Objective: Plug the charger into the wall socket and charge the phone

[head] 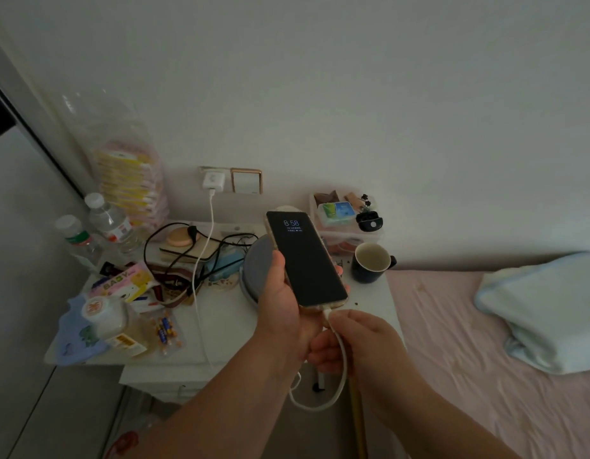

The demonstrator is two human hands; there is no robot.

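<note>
Both hands are occupied: the left hand (282, 301) is wrapped around the slim, glossy phone (306, 259), tilted up so its lit screen can be read, while the right hand (359, 342) pinches the soft white cable (342, 369) at its connector, seated at the phone's lower edge. The blocky white charger (213, 181) is already set in the wall socket (204, 169) above the cluttered nightstand (220, 321)

Head camera, looking down, close over hands (320, 326), facing wall (353, 94)
</note>
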